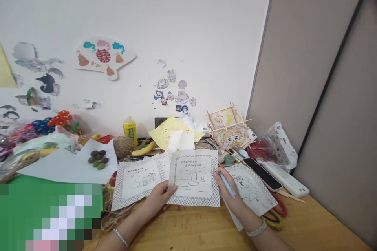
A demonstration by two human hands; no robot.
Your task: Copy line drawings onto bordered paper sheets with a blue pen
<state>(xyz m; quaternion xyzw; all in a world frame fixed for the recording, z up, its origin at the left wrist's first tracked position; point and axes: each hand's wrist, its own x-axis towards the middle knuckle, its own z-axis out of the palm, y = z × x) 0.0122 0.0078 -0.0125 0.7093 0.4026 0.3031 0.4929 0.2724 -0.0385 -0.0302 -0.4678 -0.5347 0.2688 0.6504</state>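
Between my two hands a sheet of paper [196,192] is held up, with a patterned border, handwriting and a line drawing of sailboats. My left hand [161,198] pinches its lower left edge, thumb in front. On the right edge my right hand [228,188] grips the paper and also carries a light blue pen [227,185]. Behind and to the left lies another bordered drawing [135,180], showing a building. A third drawing [253,192] rests on the table under my right wrist, partly covered.
The wooden table [188,227] is crowded along the wall. A phone [262,175], scissors [273,219] and a stick frame [228,119] are at right. At left are a yellow bottle [130,129], twine [123,148], a banana [143,149] and several dark green fruits [98,159] on white paper.
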